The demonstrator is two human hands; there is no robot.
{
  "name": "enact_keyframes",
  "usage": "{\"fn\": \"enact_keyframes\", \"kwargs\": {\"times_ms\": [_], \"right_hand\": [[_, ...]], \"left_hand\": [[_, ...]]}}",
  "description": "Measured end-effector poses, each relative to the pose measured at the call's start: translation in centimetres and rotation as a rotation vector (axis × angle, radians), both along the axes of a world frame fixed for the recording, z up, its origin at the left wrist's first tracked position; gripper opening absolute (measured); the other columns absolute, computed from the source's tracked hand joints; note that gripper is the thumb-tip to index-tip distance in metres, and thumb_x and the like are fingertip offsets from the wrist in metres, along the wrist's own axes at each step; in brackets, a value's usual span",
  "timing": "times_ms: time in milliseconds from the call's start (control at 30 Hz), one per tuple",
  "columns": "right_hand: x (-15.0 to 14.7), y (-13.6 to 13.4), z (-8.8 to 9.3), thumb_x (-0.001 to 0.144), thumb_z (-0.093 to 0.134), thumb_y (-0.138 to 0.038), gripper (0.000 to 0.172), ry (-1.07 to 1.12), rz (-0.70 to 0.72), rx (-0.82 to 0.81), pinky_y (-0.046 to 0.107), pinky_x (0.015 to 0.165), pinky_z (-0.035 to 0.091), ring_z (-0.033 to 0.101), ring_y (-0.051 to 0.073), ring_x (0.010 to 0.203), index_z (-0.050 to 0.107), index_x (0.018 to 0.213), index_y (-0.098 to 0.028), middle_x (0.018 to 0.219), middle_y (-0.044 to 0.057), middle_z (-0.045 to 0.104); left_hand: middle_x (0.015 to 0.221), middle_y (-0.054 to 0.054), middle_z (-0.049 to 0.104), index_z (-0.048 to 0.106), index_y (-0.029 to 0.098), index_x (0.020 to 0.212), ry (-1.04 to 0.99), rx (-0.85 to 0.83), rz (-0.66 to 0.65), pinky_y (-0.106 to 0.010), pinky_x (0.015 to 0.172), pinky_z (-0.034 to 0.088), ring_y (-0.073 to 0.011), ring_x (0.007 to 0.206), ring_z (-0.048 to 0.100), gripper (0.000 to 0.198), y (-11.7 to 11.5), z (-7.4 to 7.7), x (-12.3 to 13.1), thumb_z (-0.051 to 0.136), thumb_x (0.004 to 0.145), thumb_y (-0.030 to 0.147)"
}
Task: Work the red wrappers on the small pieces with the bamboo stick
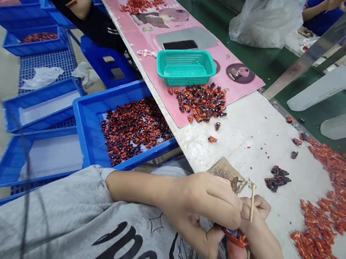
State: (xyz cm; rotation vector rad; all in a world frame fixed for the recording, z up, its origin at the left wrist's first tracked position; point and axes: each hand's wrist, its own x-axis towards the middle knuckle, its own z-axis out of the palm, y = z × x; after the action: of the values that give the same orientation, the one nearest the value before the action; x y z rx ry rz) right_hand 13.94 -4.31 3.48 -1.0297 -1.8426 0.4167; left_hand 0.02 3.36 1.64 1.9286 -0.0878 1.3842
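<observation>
My left hand (pixel 202 207) and my right hand (pixel 256 244) are close together at the bottom right, over a white table top (pixel 251 127). The left fingers pinch a small orange-red wrapped piece (pixel 236 237) with a dark middle. My right hand grips a thin wooden stick (pixel 252 207) standing upright, and its tip touches a scrap of brown cardboard (pixel 225 170). A large loose heap of orange-red pieces (pixel 325 213) lies to the right. A small cluster of dark pieces (pixel 277 179) sits just beyond my hands.
A blue tray (pixel 102 112) of dark-red pieces (pixel 133 130) stands left of the table. A pink printed mat (pixel 240 73) carries another pile (pixel 200 101), a teal basket (pixel 185 66) and a phone (pixel 179 45). A co-worker's black sleeve (pixel 81 6) and blue stool (pixel 106 60) are beyond.
</observation>
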Motion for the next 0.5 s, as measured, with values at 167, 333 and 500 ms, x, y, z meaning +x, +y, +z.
{"fn": "enact_keyframes", "kwargs": {"times_ms": [167,333,500], "right_hand": [[0.3,-0.3,-0.1,0.105,0.044,-0.038,0.034,-0.019,0.008,0.02,0.037,0.072,0.033,0.05,0.012,0.063,0.063,0.088,-0.016,0.075,0.0,0.052],[0.5,-0.5,-0.3,0.106,0.04,-0.042,0.04,-0.019,0.004,-0.013,0.037,0.07,0.032,0.049,0.012,0.059,0.058,0.08,-0.018,0.068,-0.002,0.05],[1.0,0.0,-1.1,0.106,0.044,-0.042,0.034,-0.018,0.005,-0.062,0.035,0.072,0.039,0.059,0.014,0.062,0.064,0.088,-0.021,0.072,-0.002,0.062]], "left_hand": [[0.053,0.006,0.045,0.042,0.026,0.07,-0.04,0.021,0.002,-0.028,0.051,0.043,-0.0116,0.045,0.043,0.028,0.1,0.0,0.4,0.063,0.071,0.008],[0.053,0.006,0.044,0.042,0.025,0.064,-0.044,0.068,0.011,-0.028,0.052,0.042,-0.0111,0.046,0.044,0.03,0.1,-0.2,0.5,0.069,0.071,0.011],[0.055,0.005,0.049,0.042,0.024,0.064,0.078,0.128,0.059,-0.027,0.057,0.044,-0.0109,0.05,0.049,0.029,0.2,-1.7,0.6,0.069,0.07,0.016]]}}
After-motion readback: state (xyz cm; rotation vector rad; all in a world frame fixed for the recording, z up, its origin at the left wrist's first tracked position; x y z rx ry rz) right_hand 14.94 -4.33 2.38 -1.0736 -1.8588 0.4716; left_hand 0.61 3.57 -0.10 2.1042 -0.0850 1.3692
